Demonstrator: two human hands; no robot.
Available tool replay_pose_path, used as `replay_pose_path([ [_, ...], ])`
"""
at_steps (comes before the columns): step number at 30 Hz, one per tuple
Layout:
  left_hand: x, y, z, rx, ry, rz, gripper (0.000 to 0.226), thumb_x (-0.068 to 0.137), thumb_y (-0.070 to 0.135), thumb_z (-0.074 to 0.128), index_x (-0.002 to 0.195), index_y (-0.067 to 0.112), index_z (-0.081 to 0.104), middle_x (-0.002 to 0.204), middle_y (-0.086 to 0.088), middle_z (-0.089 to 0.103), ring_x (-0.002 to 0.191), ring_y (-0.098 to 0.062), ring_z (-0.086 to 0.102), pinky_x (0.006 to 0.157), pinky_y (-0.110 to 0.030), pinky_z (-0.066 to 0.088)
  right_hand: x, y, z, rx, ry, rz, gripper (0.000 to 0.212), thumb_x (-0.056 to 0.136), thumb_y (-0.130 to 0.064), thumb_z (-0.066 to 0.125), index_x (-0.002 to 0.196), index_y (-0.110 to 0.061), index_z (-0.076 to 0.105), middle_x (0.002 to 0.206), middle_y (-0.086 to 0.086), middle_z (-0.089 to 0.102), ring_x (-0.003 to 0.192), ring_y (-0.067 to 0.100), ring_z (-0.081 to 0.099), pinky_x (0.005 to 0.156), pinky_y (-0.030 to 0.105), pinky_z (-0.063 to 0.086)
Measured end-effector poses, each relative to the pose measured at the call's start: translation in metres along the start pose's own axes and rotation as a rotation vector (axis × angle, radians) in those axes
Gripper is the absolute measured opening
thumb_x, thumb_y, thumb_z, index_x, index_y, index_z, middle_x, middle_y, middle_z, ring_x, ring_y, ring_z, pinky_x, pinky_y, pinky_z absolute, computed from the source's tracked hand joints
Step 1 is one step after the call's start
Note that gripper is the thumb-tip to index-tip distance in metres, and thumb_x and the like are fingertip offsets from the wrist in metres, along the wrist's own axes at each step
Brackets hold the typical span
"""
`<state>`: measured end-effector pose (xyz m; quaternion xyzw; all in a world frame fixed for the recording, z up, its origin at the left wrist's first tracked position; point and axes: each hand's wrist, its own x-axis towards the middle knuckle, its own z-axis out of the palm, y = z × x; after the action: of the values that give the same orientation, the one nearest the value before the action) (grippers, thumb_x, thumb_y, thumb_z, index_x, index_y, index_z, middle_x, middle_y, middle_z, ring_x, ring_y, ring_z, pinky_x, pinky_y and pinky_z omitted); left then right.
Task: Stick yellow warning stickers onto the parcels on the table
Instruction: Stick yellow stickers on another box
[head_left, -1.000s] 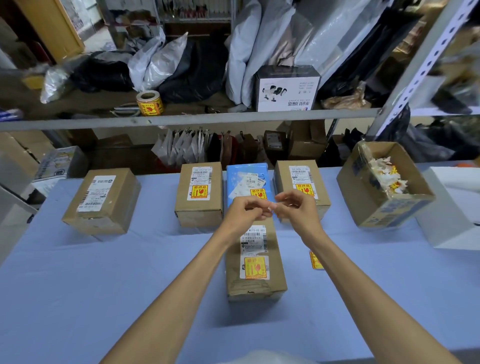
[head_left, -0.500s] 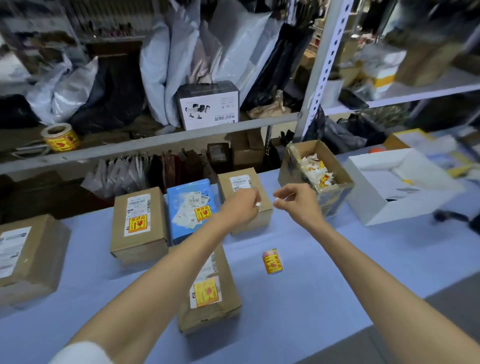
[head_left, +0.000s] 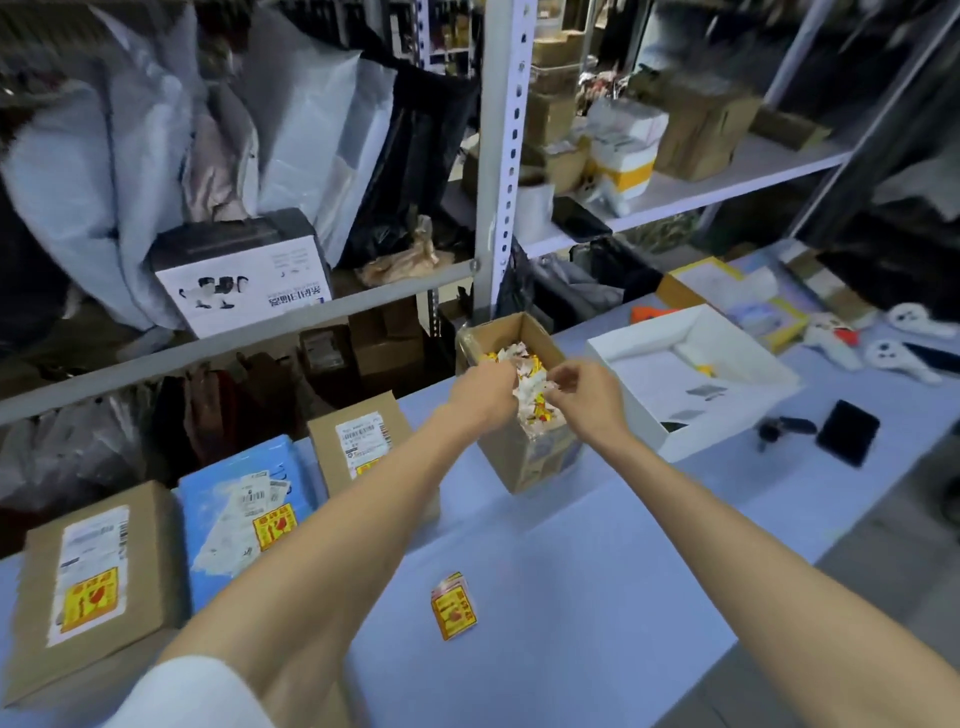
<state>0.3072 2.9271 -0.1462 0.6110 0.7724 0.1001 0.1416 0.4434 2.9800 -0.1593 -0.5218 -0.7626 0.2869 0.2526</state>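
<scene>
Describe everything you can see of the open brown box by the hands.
The brown box is small cardboard, top open, print on its near wall. It stands upright on the blue table, just left of the white box. Crumpled white and yellow scraps fill it to the rim. The left hand and right hand curl over its mouth; whether they hold scraps is unclear.

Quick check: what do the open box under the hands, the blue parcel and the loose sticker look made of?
Open box: cardboard, matte brown walls. Blue parcel: smooth printed surface, likely coated card or plastic; blur leaves it open. Loose sticker: yellow printed paper with white edge, probably on backing.
</scene>
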Motion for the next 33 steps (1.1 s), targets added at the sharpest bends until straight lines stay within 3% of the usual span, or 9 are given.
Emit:
replay_pose_path([
  [3, 0.02, 0.0, 0.001, -0.011, 0.013, -0.015, 0.025, 0.087, 0.007, 0.05, 0.11, 0.006, 0.06, 0.109, -0.017, 0.062, 0.101, -0.038, 0.059, 0.071, -0.035, 0.043, 0.027, 0.004, 0.001, 0.001, -0.079, 0.005, 0.044, 0.079, -0.014, 0.073, 0.12, -0.004, 0.062, 0.11, 0.011, 0.069, 0.101, 0.025, 0.065, 0.094, 0.04, 0.05],
  [5, 0.026, -0.004, 0.002, -0.016, 0.013, -0.033, 0.024, 0.086, 0.006, 0.051, 0.109, 0.006, 0.058, 0.109, -0.016, 0.061, 0.101, -0.036, 0.059, 0.073, -0.036, 0.045, 0.039, 0.006, 0.005, -0.031, -0.114, -0.001, 0.045, 0.083, -0.014, 0.069, 0.125, -0.003, 0.059, 0.116, 0.012, 0.067, 0.107, 0.026, 0.063, 0.096, 0.041, 0.049],
  [10, 0.024, -0.021, 0.007, -0.065, -0.008, -0.069, 0.024, 0.085, 0.006, 0.052, 0.108, 0.004, 0.058, 0.111, -0.016, 0.062, 0.099, -0.035, 0.06, 0.083, -0.045, 0.053, 0.044, 0.012, 0.015, -0.046, -0.149, 0.024, 0.039, 0.082, -0.012, 0.065, 0.12, -0.004, 0.061, 0.114, 0.012, 0.067, 0.105, 0.028, 0.063, 0.093, 0.042, 0.051],
  [14, 0.005, -0.039, 0.002, -0.109, 0.048, -0.122, 0.021, 0.089, 0.011, 0.048, 0.106, 0.004, 0.058, 0.108, -0.015, 0.063, 0.097, -0.036, 0.059, 0.082, -0.047, 0.052, 0.029, -0.003, 0.027, -0.032, -0.199, -0.02, 0.035, 0.082, -0.01, 0.065, 0.117, -0.007, 0.064, 0.108, 0.006, 0.068, 0.095, 0.022, 0.064, 0.081, 0.029, 0.05],
  [17, -0.022, -0.063, 0.001, -0.155, 0.056, -0.179, 0.026, 0.086, 0.006, 0.048, 0.11, 0.006, 0.058, 0.112, -0.014, 0.062, 0.103, -0.034, 0.058, 0.084, -0.044, 0.05, 0.008, -0.025, 0.044, -0.014, -0.264, -0.105, 0.026, 0.081, -0.007, 0.063, 0.107, -0.005, 0.066, 0.1, 0.009, 0.07, 0.091, 0.022, 0.064, 0.082, 0.032, 0.051],
  [20, -0.06, -0.091, 0.007, -0.217, 0.078, -0.271, 0.027, 0.083, 0.005, 0.051, 0.109, 0.009, 0.059, 0.115, -0.012, 0.061, 0.107, -0.031, 0.057, 0.086, -0.041, 0.05, -0.023, -0.054, 0.066, 0.019, -0.387, -0.138, 0.028, 0.082, -0.006, 0.064, 0.109, -0.002, 0.065, 0.095, 0.01, 0.069, 0.089, 0.021, 0.065, 0.082, 0.033, 0.051],
  [25, -0.147, -0.128, 0.018, -0.273, 0.109, -0.436, 0.025, 0.084, 0.008, 0.051, 0.108, 0.009, 0.059, 0.114, -0.014, 0.062, 0.106, -0.032, 0.057, 0.085, -0.036, 0.047, -0.083, -0.094, 0.113, 0.035, -0.561, -0.218, 0.025, 0.079, -0.007, 0.065, 0.104, -0.006, 0.066, 0.086, 0.005, 0.064, 0.083, 0.018, 0.06, 0.069, 0.028, 0.046],
  [29, -0.213, -0.155, 0.032, -0.325, 0.092, -0.585, 0.027, 0.082, 0.003, 0.054, 0.108, 0.007, 0.06, 0.115, -0.015, 0.062, 0.107, -0.032, 0.057, 0.085, -0.035, 0.046, -0.128, -0.115, 0.144, -0.017, -0.657, -0.292, 0.023, 0.081, -0.007, 0.064, 0.104, -0.005, 0.066, 0.088, 0.005, 0.065, 0.082, 0.016, 0.056, 0.07, 0.024, 0.04],
  [33, -0.264, -0.173, 0.045, -0.328, 0.142, -0.683, 0.027, 0.081, 0.003, 0.055, 0.107, 0.01, 0.059, 0.117, -0.014, 0.057, 0.11, -0.032, 0.054, 0.089, -0.037, 0.047, -0.16, -0.128, 0.166, -0.045, -0.747, -0.316, 0.031, 0.081, -0.009, 0.068, 0.111, -0.002, 0.064, 0.1, 0.011, 0.068, 0.088, 0.019, 0.061, 0.074, 0.029, 0.048],
])
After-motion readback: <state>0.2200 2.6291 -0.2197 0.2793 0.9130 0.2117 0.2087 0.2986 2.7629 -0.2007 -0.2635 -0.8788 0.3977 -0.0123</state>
